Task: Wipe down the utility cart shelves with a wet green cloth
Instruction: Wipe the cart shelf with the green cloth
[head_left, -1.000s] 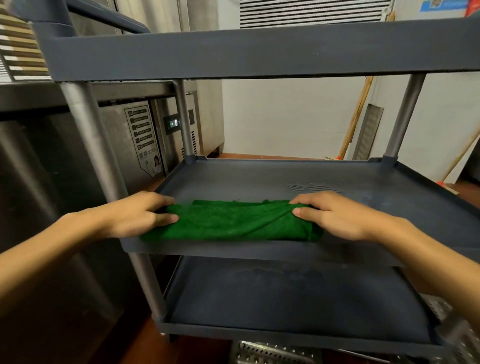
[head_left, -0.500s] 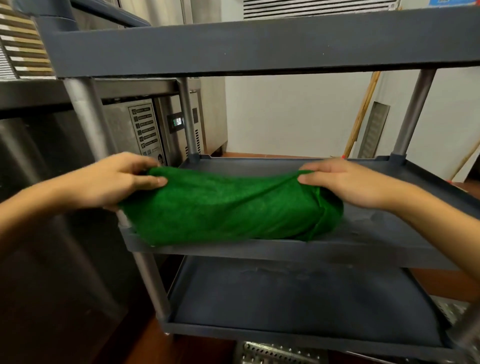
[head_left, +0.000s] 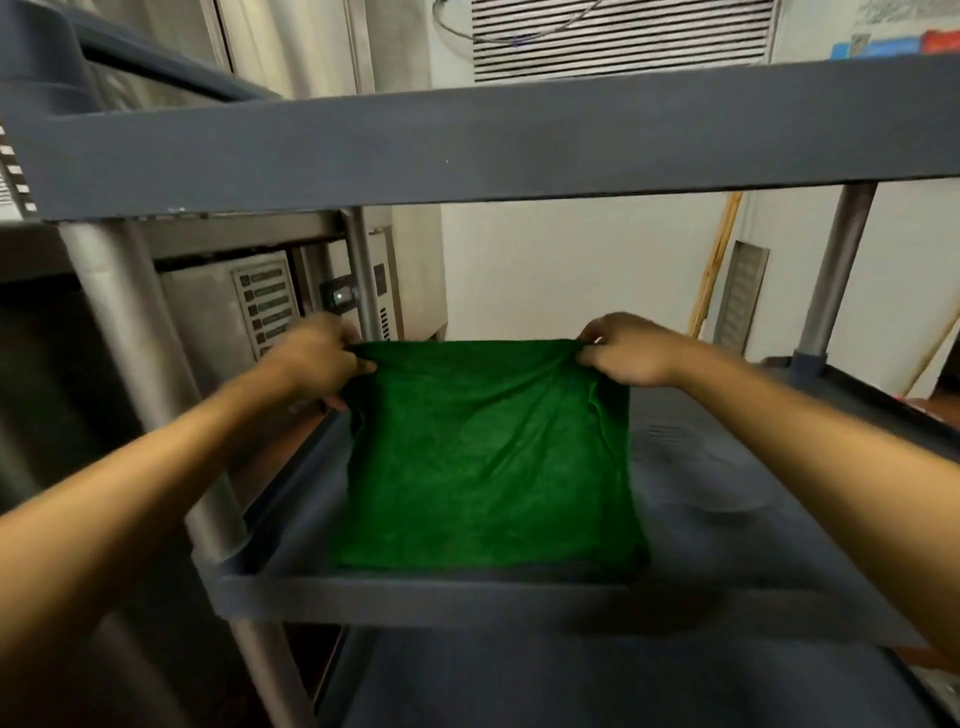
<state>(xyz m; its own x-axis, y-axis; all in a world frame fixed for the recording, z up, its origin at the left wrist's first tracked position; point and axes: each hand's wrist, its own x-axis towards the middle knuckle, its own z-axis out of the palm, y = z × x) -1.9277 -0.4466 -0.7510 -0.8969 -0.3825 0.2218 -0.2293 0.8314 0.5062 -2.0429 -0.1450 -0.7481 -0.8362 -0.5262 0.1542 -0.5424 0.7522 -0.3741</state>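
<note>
A green cloth (head_left: 483, 457) hangs spread out as a sheet above the middle shelf (head_left: 727, 499) of the grey utility cart. My left hand (head_left: 317, 358) pinches its upper left corner and my right hand (head_left: 623, 353) pinches its upper right corner. The cloth's lower edge reaches down to the shelf just behind the shelf's front rim (head_left: 467, 597). The top shelf (head_left: 467, 150) crosses the view above my hands, and the bottom shelf (head_left: 571, 686) shows below.
Grey cart posts stand at the near left (head_left: 135, 364) and far right (head_left: 831, 280). A stainless steel appliance (head_left: 249, 306) with a control panel is close on the left. Wooden handles (head_left: 711, 270) lean against the white wall behind, beside a vent grille (head_left: 740, 296).
Both hands lifted the cloth off the front of the middle shelf and moved up and away, unfolding it from a flat bundle into a hanging sheet.
</note>
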